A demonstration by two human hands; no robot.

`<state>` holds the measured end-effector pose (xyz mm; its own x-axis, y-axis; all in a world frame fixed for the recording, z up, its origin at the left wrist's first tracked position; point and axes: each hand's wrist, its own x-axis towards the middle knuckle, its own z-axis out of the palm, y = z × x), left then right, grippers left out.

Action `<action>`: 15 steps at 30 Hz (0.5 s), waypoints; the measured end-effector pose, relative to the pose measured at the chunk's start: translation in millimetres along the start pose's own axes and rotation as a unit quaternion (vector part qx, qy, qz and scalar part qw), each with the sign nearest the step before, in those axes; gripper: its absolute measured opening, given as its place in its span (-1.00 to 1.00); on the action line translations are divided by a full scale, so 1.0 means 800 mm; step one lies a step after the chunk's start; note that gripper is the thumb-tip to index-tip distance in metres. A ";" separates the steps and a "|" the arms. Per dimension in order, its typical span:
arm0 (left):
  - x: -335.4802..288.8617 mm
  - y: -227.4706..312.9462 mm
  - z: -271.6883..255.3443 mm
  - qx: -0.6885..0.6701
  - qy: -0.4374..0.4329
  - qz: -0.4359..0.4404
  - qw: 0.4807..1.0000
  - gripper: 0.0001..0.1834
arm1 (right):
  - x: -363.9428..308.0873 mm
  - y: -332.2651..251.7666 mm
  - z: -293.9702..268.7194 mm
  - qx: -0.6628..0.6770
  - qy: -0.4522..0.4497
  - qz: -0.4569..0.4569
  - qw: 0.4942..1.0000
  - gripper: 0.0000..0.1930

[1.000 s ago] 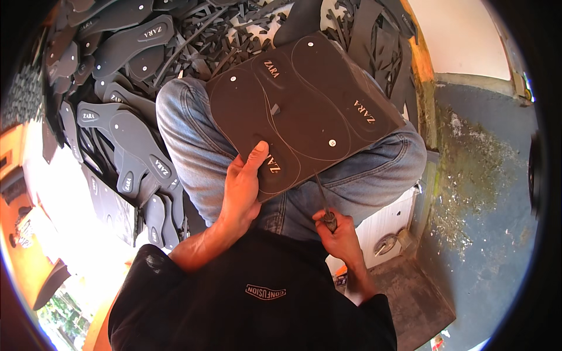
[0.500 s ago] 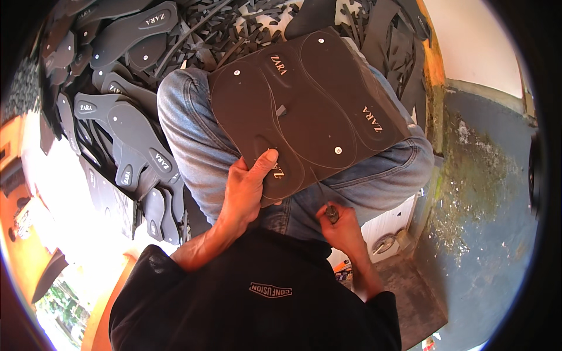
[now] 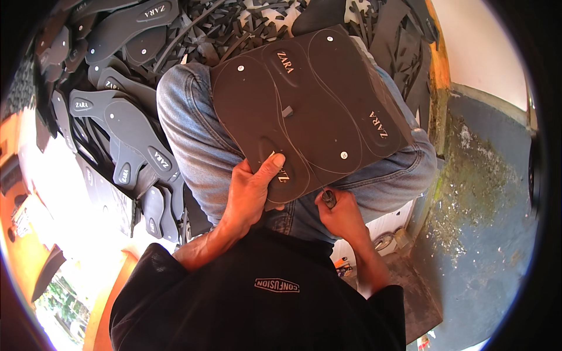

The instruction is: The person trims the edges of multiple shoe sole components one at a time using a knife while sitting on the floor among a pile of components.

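A dark foam sheet [image 3: 316, 123] lies across my knees, marked with curved outlines of shoe soles, pale lettering and small white round stickers. My left hand [image 3: 249, 190] grips its near left corner, thumb pressed on top and the other fingers mostly hidden underneath. In my right hand [image 3: 344, 217], closed around the dark handle, is a thin-bladed knife [image 3: 329, 200]. Its slim blade meets the sheet's near edge beside a sole outline; the tip is hard to make out. A small dark foam scrap [image 3: 287, 111] rests on the sheet's middle.
Cut dark sole pieces [image 3: 132, 120] are heaped on the left. Many narrow foam offcuts [image 3: 234, 29] cover the area beyond my knees. A stained blue-grey floor [image 3: 468, 193] and an orange-brown edge [image 3: 440, 64] lie to the right. A brown slab [image 3: 415, 298] sits near my right elbow.
My right hand and the knife have moved slightly up and left, closer to the sheet's near edge. The sheet and my left hand have shifted a little to the right.
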<state>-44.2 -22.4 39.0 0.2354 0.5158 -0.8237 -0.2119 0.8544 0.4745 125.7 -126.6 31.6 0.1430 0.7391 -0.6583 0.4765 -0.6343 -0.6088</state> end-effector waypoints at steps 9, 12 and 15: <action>0.004 -0.006 -0.003 -0.009 -0.018 0.006 1.000 -0.69 | 0.022 -0.008 0.016 0.004 0.012 0.007 1.000 -0.84; 0.004 -0.007 -0.004 -0.007 -0.016 0.004 1.000 -0.70 | 0.028 -0.014 0.014 -0.006 -0.007 0.019 1.000 -0.74; 0.002 -0.005 -0.001 -0.012 -0.014 0.006 1.000 -0.75 | 0.034 -0.009 0.019 0.006 0.001 -0.012 1.000 -0.67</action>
<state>-43.7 -24.8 35.7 0.2593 0.5281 -0.8087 -0.2379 0.8464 0.4764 112.8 -105.0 11.4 0.1339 0.7552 -0.6417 0.4690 -0.6187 -0.6302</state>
